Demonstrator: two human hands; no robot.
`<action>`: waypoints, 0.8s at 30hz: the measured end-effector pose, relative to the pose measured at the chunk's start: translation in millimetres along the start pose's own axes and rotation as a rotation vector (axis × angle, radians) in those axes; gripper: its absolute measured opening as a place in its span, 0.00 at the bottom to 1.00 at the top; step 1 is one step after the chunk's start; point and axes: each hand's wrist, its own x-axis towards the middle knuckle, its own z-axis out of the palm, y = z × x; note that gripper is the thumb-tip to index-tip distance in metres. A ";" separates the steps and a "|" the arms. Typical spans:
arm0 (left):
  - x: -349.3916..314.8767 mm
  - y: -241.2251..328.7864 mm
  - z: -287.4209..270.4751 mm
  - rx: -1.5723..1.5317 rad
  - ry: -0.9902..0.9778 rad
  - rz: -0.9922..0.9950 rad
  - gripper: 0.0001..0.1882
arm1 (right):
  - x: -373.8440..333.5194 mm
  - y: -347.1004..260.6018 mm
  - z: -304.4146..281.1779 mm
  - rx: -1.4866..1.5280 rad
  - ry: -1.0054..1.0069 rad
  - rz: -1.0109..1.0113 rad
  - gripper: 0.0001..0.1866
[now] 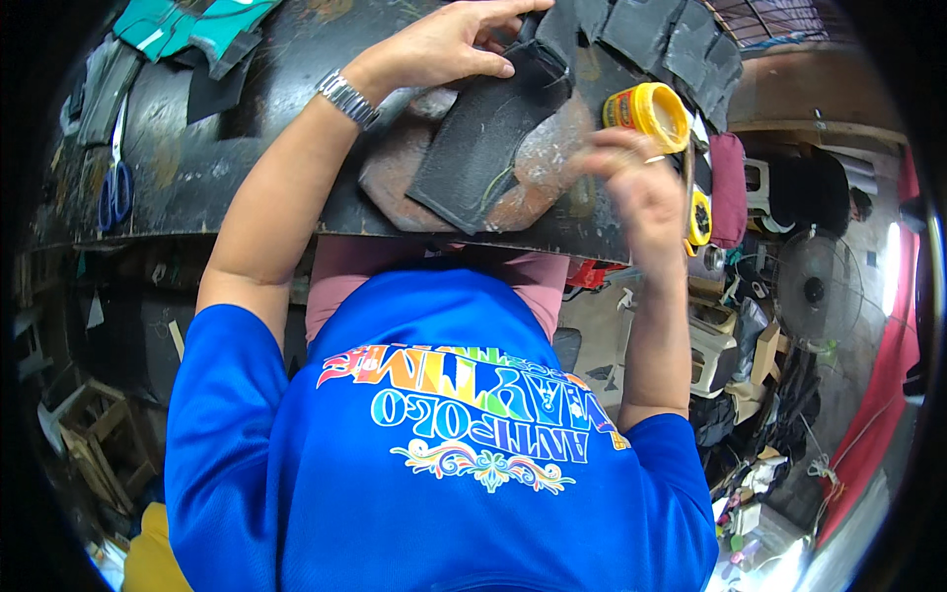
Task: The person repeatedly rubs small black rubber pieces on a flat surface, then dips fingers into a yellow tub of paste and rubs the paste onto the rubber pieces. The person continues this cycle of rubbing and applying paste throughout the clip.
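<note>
A black textured piece of sheet material (pixel 483 148), curved and with a loose thread along one edge, lies on a worn slab with angled corners (pixel 552 168). My left hand (pixel 444 44), with a metal watch at its wrist, grips the far end of this piece between thumb and fingers. To the right of the slab, my right hand (pixel 636 192) is raised and smeared by motion, so what its fingers do is unclear. Just beyond it a yellow tub (pixel 648 113) sits uncapped and tilted at the table's right side.
Blue-handled scissors (pixel 115 192) rest at the left of the black table (pixel 266 128). Green and black cut pieces (pixel 182 30) lie at the far left; more black pieces (pixel 661 44) overlap at the far right. A maroon cushion-like object (pixel 727 187) and a fan (pixel 814 288) stand right.
</note>
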 end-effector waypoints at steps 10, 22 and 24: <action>3.6 -7.2 5.1 0.029 0.153 0.161 0.40 | 57.2 92.8 -89.5 -1.060 -0.052 0.539 0.41; 3.4 -26.1 -9.2 0.322 0.168 0.177 0.32 | 15.9 42.8 -36.3 -0.487 -0.085 0.779 0.44; 3.9 -29.5 -10.9 0.351 0.152 0.132 0.32 | 14.2 41.1 -2.1 -0.046 -0.060 0.474 0.34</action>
